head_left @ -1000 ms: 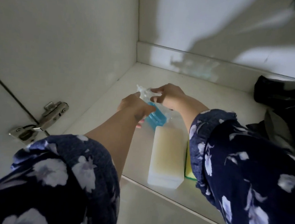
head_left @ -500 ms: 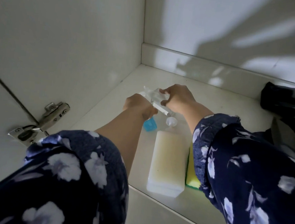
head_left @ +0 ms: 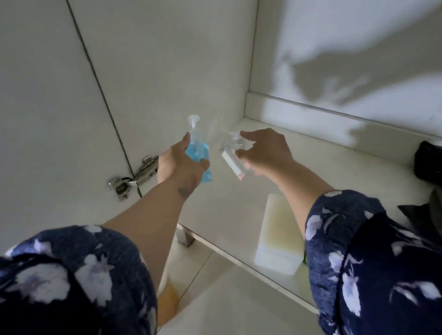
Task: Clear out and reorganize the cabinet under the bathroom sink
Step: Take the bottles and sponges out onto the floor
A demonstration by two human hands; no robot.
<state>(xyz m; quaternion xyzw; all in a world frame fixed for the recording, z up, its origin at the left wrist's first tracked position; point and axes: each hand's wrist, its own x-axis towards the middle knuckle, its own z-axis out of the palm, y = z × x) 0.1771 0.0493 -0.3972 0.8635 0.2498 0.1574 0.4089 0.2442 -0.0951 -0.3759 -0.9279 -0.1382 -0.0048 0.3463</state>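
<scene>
Pretty dim in here, peering into a white under-sink cabinet [head_left: 322,160] from just outside. Both arms out in dark blue floral sleeves [head_left: 381,275].

Left hand [head_left: 180,163] up in the air over the cabinet's front left corner, fingers and thumb wrapped around a clear plastic bottle with blue liquid [head_left: 197,152]. Bottle roughly upright, narrow open neck poking up above the thumb, no top on it.

Right hand [head_left: 264,151] just beside it, a little apart from the bottle, fingers curled around a clear plastic trigger sprayer head with a white tube [head_left: 231,155]. Tube hanging down and to the right out of the grip, free of the bottle. Sprayer badly motion-blurred, so can't tell exactly how the fingertips sit on it.

On the cabinet floor below the right forearm: a pale cream rectangular sponge block [head_left: 279,239], lying flat near the front edge, with a sliver of green-yellow scrub pad [head_left: 305,257] tucked against its right side, mostly hidden by the sleeve. Crumpled black plastic bag [head_left: 439,165] off at the right end of the floor. Metal door hinge [head_left: 133,178] on the left wall, just left of the left wrist. Something orange-tan [head_left: 168,299] down on the tiled floor under the left arm, too blurry to name.
</scene>
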